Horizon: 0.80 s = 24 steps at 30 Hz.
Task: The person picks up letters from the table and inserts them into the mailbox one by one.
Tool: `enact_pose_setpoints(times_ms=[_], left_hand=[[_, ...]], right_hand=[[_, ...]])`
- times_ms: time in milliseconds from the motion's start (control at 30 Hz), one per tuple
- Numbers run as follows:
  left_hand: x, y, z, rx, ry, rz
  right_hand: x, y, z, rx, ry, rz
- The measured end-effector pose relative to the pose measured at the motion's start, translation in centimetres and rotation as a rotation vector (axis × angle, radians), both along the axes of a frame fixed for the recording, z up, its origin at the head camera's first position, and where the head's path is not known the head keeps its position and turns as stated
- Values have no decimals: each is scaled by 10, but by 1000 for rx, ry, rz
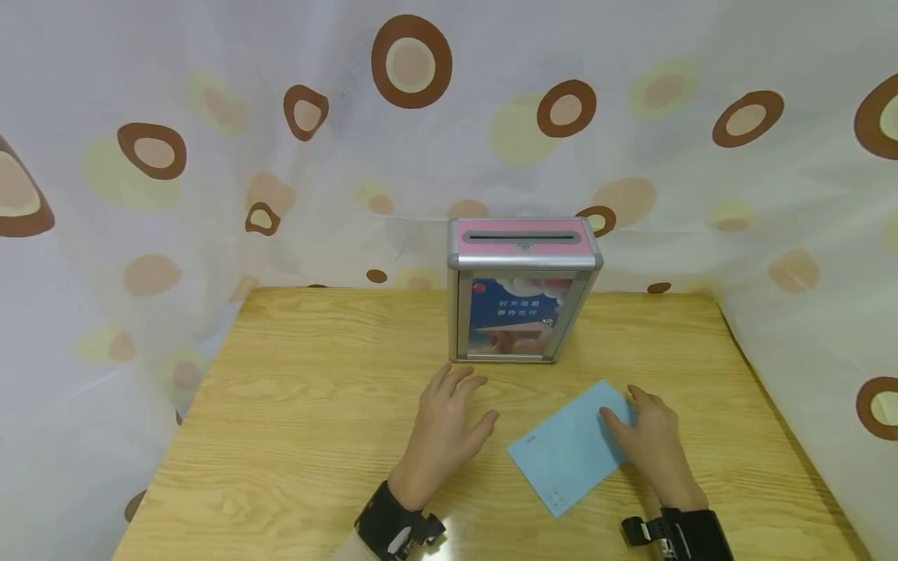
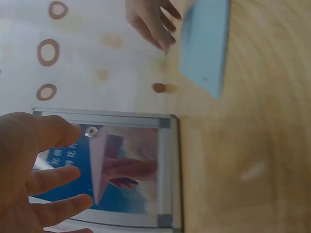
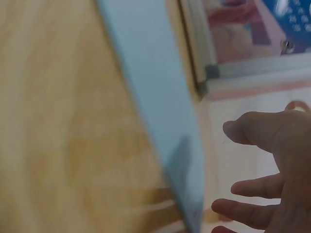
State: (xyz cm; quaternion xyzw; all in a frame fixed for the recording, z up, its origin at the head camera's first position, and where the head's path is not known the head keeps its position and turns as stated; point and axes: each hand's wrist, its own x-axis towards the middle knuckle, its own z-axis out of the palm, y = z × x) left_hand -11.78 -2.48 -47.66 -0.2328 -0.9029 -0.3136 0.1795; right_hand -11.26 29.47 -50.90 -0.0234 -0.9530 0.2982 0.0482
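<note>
A light blue envelope (image 1: 571, 448) lies slanted on the wooden table, with small dark print near one corner and a faint mark near another. My right hand (image 1: 648, 440) is over its right end, thumb and fingers spread; in the right wrist view these fingers (image 3: 257, 131) are apart with nothing between them. Left of the envelope, my left hand (image 1: 445, 432) hovers with fingers loosely spread, holding nothing. Behind both hands stands an upright suggestion box (image 1: 519, 319) with a silver frame, a pink top with a slot (image 1: 522, 237), and a picture on its front door.
The wooden table (image 1: 316, 405) reaches back to a pale curtain (image 1: 337, 187) with brown ring patterns, which also hangs along both sides. A small lock (image 1: 547, 321) sits on the box's front. Black straps (image 1: 389, 518) are on both wrists.
</note>
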Motion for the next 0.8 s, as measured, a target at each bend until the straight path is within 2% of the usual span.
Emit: enact_pose_setpoints(times_ms=[100, 300, 400, 633, 800], left_hand=[[6, -9, -10, -105, -6, 51], [14, -30, -26, -186, -178, 95], [17, -40, -32, -214, -228, 102], [24, -61, -40, -317, -264, 146], [29, -71, -43, -356, -280, 149]], right_hand=[[7, 14, -7, 45, -50, -18], [11, 29, -10, 148, -110, 1], [11, 30, -11, 196, -98, 27], [15, 27, -16, 265, -11, 119], [16, 26, -15, 287, -41, 144]])
